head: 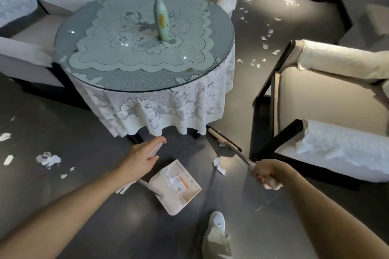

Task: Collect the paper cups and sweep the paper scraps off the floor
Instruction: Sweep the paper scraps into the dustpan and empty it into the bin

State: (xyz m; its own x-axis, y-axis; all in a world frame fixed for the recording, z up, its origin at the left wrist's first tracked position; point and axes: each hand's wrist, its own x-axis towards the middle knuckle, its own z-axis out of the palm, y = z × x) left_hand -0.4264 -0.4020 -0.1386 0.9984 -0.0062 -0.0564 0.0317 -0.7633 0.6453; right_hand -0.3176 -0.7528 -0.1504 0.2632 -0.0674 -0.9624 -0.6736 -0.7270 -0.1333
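My right hand point(265, 174) grips the handle of a broom; its brush head point(224, 140) lies on the dark floor by the hem of the tablecloth. My left hand point(145, 152) holds a pale handle grip above the white dustpan point(181, 197). The dustpan sits on the floor between my arms with a few paper scraps point(174, 181) in it. A crumpled scrap point(219, 165) lies just right of the pan. Other scraps lie at the left point(48, 160) and beyond the table at the right point(265, 46). No paper cup is in view.
A round glass-topped table point(210, 73) with a lace cloth and a green vase point(161, 19) stands straight ahead. An armchair point(328, 99) stands close on the right, another point(27, 33) at the left. My shoe point(216, 221) is behind the dustpan.
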